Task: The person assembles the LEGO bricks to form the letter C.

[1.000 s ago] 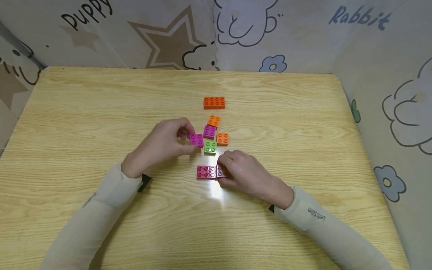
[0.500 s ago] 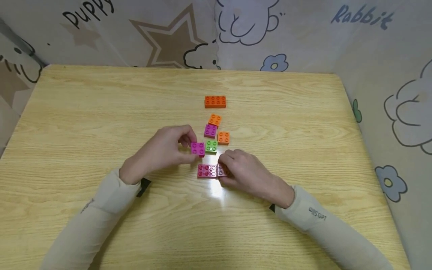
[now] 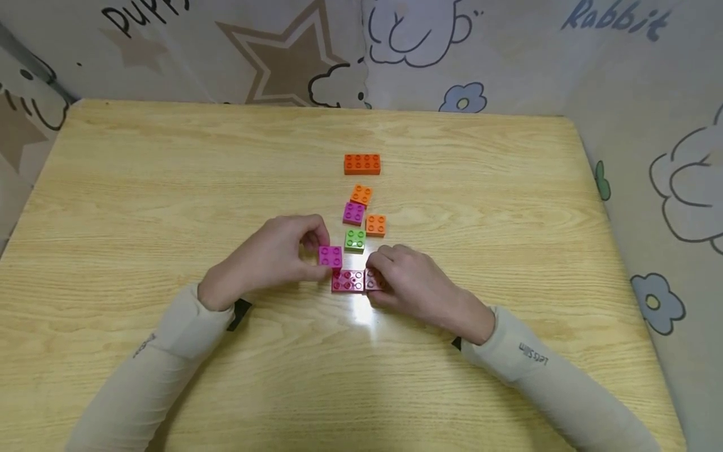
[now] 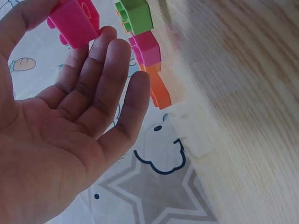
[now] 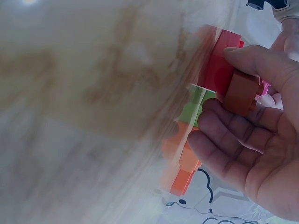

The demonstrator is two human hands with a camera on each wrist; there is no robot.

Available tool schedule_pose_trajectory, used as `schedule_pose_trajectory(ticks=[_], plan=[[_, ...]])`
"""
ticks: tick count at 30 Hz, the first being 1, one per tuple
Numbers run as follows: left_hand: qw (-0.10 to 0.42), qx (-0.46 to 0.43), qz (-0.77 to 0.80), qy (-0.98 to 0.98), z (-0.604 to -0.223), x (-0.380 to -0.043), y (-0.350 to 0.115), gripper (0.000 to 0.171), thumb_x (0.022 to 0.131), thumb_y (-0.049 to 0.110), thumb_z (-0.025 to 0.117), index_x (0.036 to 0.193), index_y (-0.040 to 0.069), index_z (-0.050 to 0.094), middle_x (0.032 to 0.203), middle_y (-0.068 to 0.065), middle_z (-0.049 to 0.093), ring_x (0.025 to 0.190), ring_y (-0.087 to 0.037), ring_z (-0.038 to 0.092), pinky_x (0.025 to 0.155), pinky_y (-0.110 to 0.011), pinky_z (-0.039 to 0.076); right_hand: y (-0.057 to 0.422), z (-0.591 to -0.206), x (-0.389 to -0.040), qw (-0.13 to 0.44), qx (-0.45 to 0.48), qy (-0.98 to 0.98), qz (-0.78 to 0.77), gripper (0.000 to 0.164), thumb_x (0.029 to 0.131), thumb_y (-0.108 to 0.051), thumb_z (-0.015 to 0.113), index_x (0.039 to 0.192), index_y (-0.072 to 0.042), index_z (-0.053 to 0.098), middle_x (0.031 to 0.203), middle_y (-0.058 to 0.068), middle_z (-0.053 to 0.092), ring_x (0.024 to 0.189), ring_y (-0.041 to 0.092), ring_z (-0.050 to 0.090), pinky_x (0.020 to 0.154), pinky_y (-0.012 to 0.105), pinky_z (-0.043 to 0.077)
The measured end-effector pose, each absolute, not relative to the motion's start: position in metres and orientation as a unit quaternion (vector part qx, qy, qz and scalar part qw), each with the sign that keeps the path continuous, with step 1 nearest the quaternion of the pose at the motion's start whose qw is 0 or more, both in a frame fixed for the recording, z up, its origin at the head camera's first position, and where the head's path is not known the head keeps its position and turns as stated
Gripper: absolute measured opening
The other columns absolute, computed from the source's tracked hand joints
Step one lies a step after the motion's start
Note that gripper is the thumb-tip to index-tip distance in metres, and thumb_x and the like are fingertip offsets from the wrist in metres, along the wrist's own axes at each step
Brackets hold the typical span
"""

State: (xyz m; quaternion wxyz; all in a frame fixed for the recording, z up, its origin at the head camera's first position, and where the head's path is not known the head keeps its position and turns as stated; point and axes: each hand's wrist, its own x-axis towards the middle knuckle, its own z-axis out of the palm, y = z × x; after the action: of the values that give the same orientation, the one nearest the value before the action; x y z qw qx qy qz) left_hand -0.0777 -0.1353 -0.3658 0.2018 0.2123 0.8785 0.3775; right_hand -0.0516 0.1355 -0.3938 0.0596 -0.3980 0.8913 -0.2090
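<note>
My left hand [image 3: 277, 251] pinches a bright pink square toy building brick [image 3: 330, 256] between thumb and fingers. In the left wrist view that pink brick [image 4: 74, 23] hangs off the table at the fingertips. It overlaps the left end of a long dark red brick [image 3: 347, 281] in the head view. My right hand [image 3: 418, 282] grips a brown brick [image 5: 242, 93] at the red brick's right end; its thumb also lies against the red brick [image 5: 222, 60] in the right wrist view. From above, the right fingers partly hide the brown brick.
Just beyond the hands lie a green brick [image 3: 355, 240], an orange brick [image 3: 375, 225], a purple brick [image 3: 353, 213] and another orange brick [image 3: 361, 194]. Farthest back sits a long red-orange brick [image 3: 362, 164]. The wooden table [image 3: 169, 163] meets printed walls behind and at the sides.
My left hand has carried the pink brick toward me, from beside the purple and green bricks to the red brick's left end. The right hand keeps its grip and place. The view shifts slightly.
</note>
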Motion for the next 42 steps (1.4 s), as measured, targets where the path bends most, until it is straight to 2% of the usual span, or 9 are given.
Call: schedule_pose_trajectory(ticks=[6,19,25,28,35,42], plan=[[0.213,0.224,0.374,0.874,-0.365,-0.075,-0.134,0.029,0.082,0.012,0.090,0.102,0.010,0.070,0.093,-0.002,0.069,0.090,-0.024,0.065,0.083,-0.040,0.056,0.136,-0.393,-0.053,0.060,-0.397,0.892,-0.209,0.026,0.087,-0.015,0.089,0.100,-0.006,0.068,0.085,-0.002,0.060,0.078,0.017,0.057,0.069,0.032,0.053],[0.229,0.250,0.358,0.870,-0.366,-0.068,-0.131,0.034,0.079,0.015,0.094,0.101,0.011,0.068,0.093,0.001,0.068,0.091,-0.022,0.065,0.087,-0.039,0.056,0.136,-0.393,-0.053,0.056,-0.399,0.891,-0.209,0.028,0.086,-0.015,0.090,0.099,-0.005,0.067,0.086,0.000,0.061,0.080,0.019,0.059,0.070,0.034,0.055],[0.236,0.250,0.350,0.871,-0.370,-0.066,-0.131,0.035,0.077,0.015,0.093,0.101,0.012,0.067,0.090,-0.001,0.067,0.086,-0.022,0.062,0.081,-0.040,0.055,0.134,-0.394,-0.053,0.055,-0.401,0.890,-0.210,0.029,0.086,-0.016,0.091,0.099,-0.005,0.067,0.086,0.000,0.061,0.080,0.019,0.059,0.070,0.034,0.054],[0.234,0.252,0.345,0.873,-0.372,-0.065,-0.131,0.036,0.078,0.015,0.093,0.103,0.011,0.068,0.090,-0.002,0.066,0.084,-0.022,0.061,0.079,-0.040,0.054,0.135,-0.395,-0.052,0.053,-0.402,0.889,-0.211,0.029,0.086,-0.016,0.091,0.098,-0.006,0.066,0.086,-0.001,0.061,0.079,0.019,0.059,0.069,0.034,0.054],[0.217,0.279,0.336,0.873,-0.375,-0.065,-0.129,0.043,0.080,0.015,0.090,0.120,0.009,0.076,0.091,0.001,0.065,0.083,-0.018,0.059,0.077,-0.038,0.053,0.135,-0.394,-0.052,0.051,-0.405,0.888,-0.213,0.028,0.086,-0.015,0.090,0.098,-0.006,0.066,0.085,-0.001,0.061,0.078,0.019,0.058,0.068,0.033,0.053],[0.191,0.299,0.317,0.880,-0.379,-0.063,-0.126,0.038,0.078,0.014,0.090,0.114,0.008,0.080,0.088,0.000,0.062,0.077,-0.016,0.052,0.068,-0.036,0.047,0.135,-0.393,-0.052,0.057,-0.403,0.889,-0.209,0.027,0.088,-0.016,0.090,0.099,-0.006,0.067,0.085,-0.001,0.060,0.078,0.018,0.057,0.068,0.033,0.053]])
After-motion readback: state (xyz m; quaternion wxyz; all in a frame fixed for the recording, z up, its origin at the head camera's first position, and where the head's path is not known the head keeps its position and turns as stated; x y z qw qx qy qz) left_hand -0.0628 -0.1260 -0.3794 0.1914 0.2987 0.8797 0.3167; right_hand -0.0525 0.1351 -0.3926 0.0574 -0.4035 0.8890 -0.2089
